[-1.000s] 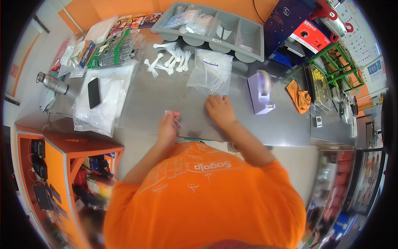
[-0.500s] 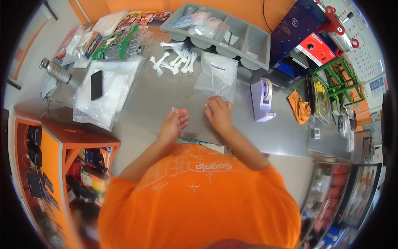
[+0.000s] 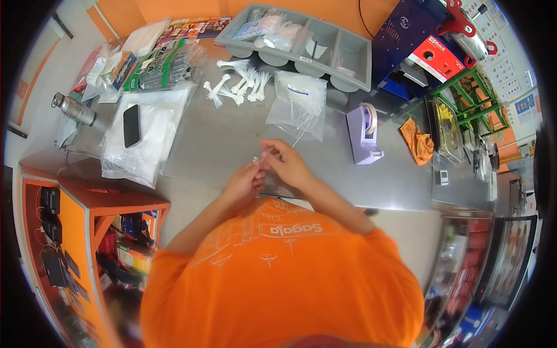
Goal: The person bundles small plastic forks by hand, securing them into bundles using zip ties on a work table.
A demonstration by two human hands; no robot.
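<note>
Knobby-ended white strips are clamped in left fingers; right fingers curl, hold unclear.

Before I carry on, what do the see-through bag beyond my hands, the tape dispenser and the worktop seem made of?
Bag: thin plastic film, clear and creased, its white contents showing through. Tape dispenser: probably hard plastic, smooth and lilac. Worktop: likely metal, perhaps stainless steel, grey with soft reflections.

white piece (partly hidden by fingers): too small to tell | blue machine: cropped
</note>
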